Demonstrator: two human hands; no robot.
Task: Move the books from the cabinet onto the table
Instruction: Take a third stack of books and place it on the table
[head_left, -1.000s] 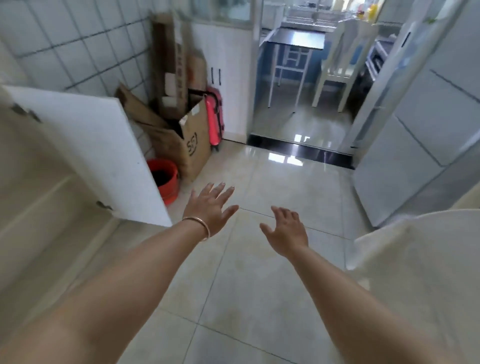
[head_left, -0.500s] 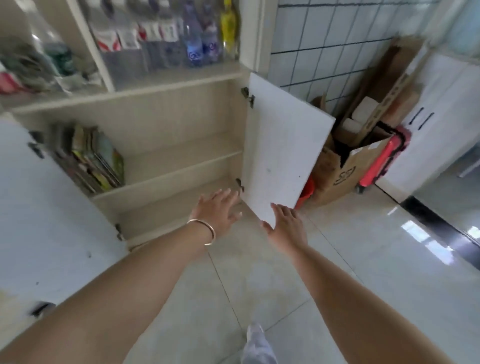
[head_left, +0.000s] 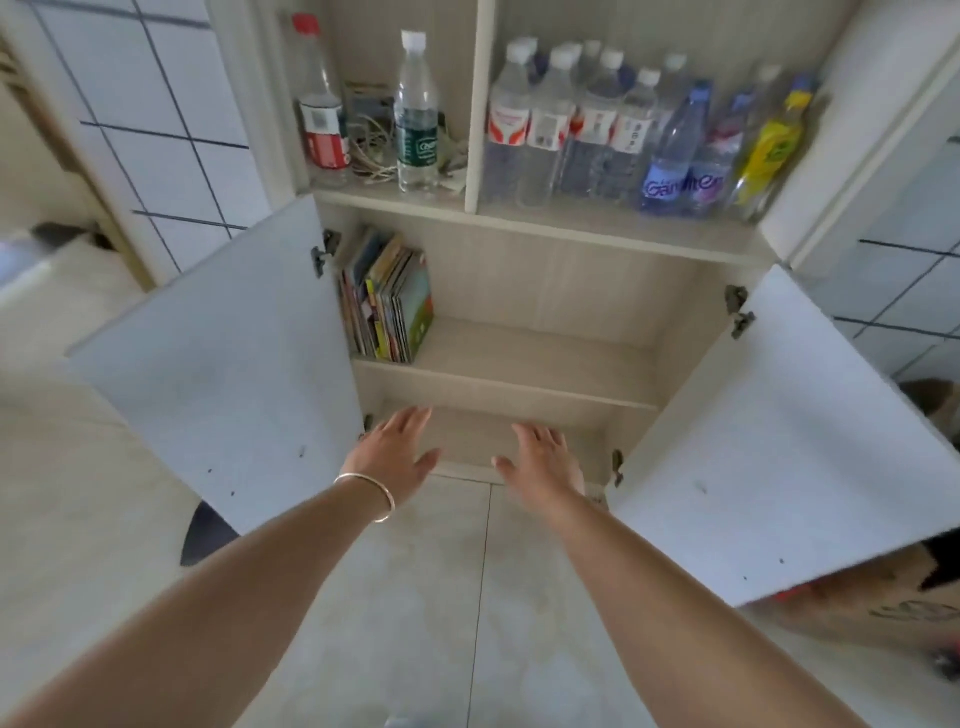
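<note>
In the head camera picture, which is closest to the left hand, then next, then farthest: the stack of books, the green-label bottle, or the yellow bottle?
From the left hand:
1. Stack of books, standing on the middle shelf's left end, just above the hand.
2. Green-label bottle, on the top shelf, left compartment, higher up.
3. Yellow bottle, top shelf, far right end.

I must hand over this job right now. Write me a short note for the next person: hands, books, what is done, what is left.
Left hand: open, empty, reaching toward the cabinet.
Right hand: open, empty, beside the left one.
Books: standing at the left end of the middle shelf, untouched.
Done: both doors stand open.
Left: take out the books and carry them to the table, which is not clearly in view.
</note>
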